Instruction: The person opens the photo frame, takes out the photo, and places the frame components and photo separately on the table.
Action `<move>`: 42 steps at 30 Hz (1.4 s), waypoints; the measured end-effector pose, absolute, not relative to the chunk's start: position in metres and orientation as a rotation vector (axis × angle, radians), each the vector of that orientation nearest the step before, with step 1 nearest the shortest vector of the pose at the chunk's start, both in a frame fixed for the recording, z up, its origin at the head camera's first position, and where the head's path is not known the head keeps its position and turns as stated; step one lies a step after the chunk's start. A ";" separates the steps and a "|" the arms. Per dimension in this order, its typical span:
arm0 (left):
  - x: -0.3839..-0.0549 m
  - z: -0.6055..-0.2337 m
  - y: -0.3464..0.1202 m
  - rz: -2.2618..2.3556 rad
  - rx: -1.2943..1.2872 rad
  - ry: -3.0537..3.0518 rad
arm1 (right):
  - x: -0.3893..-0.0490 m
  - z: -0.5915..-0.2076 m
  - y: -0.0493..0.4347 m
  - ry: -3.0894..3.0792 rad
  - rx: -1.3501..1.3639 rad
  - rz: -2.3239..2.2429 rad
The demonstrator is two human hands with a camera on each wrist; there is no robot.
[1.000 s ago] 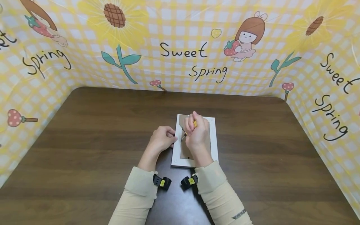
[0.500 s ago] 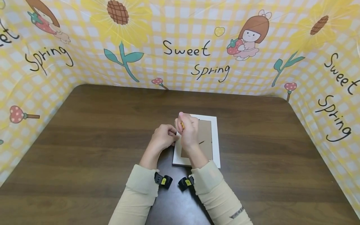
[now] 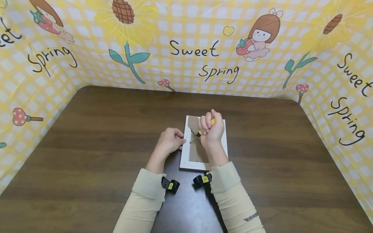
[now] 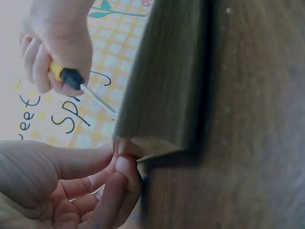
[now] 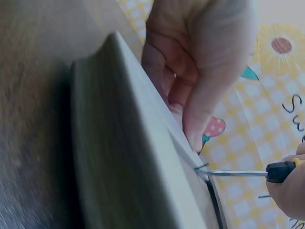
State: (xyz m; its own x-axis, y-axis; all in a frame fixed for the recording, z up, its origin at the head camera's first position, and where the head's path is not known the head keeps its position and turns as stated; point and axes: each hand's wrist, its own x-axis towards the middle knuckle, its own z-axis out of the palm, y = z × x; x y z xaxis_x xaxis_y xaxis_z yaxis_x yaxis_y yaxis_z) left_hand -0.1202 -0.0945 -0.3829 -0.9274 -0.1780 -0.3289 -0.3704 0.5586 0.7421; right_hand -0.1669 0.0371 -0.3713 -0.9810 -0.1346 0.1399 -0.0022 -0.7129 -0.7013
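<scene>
A white picture frame [image 3: 184,152] lies face down on the table, its brown backing board [image 3: 198,152] upward. My left hand [image 3: 169,140] pinches the frame's left edge between thumb and fingers. In my right hand [image 3: 215,131], curled above the board, is a screwdriver [image 3: 199,133] with a yellow and black handle. Seen from the right wrist, its metal shaft [image 5: 233,173] reaches down to a small dark metal tab [image 5: 202,167] at the inner rim of the frame. From the left wrist, the frame's side hides the screwdriver's tip.
The dark brown wooden table [image 3: 102,145] extends around the frame. A yellow checked cloth [image 3: 186,29] with flowers and lettering stands along its back and sides. Black cameras are strapped to both wrists.
My right hand with the screwdriver first tilted left over the frame's left side, then swung back right. My left hand has stayed at the left edge.
</scene>
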 end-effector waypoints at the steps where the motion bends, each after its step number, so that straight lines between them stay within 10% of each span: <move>1: -0.121 -0.383 -0.095 1.310 -0.460 2.572 | -0.168 -0.372 0.039 1.129 -0.253 -2.833; 42: -0.119 -0.385 -0.098 1.420 -0.431 2.488 | -0.184 -0.327 0.153 1.382 0.075 -2.823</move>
